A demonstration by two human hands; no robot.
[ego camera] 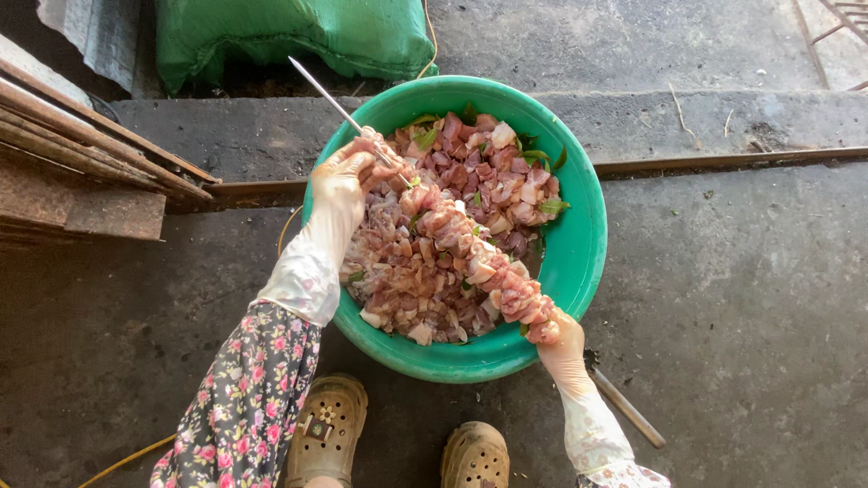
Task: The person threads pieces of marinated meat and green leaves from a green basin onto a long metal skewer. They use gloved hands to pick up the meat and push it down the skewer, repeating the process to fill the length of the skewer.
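Metal skewer [336, 102] runs diagonally over the green basin [583, 239], loaded with raw meat chunks [479, 264] along most of its length; bare tip points up-left past the rim. Left hand [348, 176], gloved, is closed around a piece of meat at the upper end of the loaded stretch. Right hand [562, 348], gloved, is clamped on the lower end by the basin's near rim. Basin holds cut meat with green leaves [533, 155], set on a concrete floor [741, 298]. Two tan clogs [327, 429] below; green sack [289, 36] behind.
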